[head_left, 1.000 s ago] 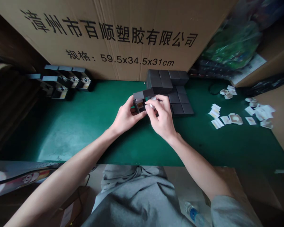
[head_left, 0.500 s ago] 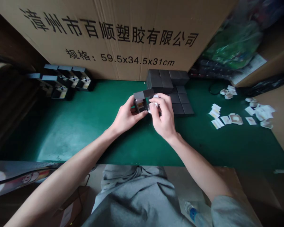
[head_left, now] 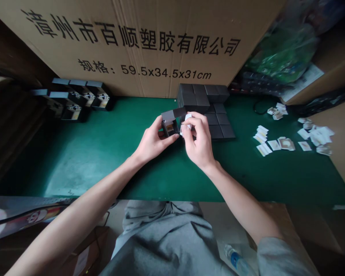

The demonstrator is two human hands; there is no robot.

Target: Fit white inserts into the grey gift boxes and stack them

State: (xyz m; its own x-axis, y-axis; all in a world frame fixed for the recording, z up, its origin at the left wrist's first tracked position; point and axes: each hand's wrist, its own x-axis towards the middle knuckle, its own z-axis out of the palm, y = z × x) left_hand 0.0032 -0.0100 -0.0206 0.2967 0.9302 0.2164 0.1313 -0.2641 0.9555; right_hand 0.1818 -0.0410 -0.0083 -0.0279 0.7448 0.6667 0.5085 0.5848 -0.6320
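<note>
Left hand point(head_left: 152, 142): grasping a box point(head_left: 168, 116), thumb along the near edge, fingers wrapped round its left side. Box: black, small, lid raised, opening toward the wearer; pale and yellowish-brown matter visible inside. It sits between the two hands (whether its base meets the table cannot be told).

Right hand point(head_left: 198, 142): thumb and fingers pinching a white piece point(head_left: 188, 118), just right of the box; outline mostly covered by the fingers.

Table point(head_left: 103, 157): green, smooth, beneath both hands and reaching well out to either side.

Closed boxes point(head_left: 194, 96): black, packed edge to edge, just beyond and to the right of the right hand; the rear ones stand higher than the front ones.

Slips point(head_left: 276, 146): white, some with tan or yellow patches, loose in several clusters well to the right of the right hand.

Open boxes point(head_left: 74, 100): black, pale inside, grouped beyond and well to the left of the left hand.

Carton point(head_left: 149, 50): large, brown, printed with black characters, upright beyond both hands at the table's back.

Bag point(head_left: 287, 57): clear and green plastic, far beyond the right hand, right of the carton.
</note>
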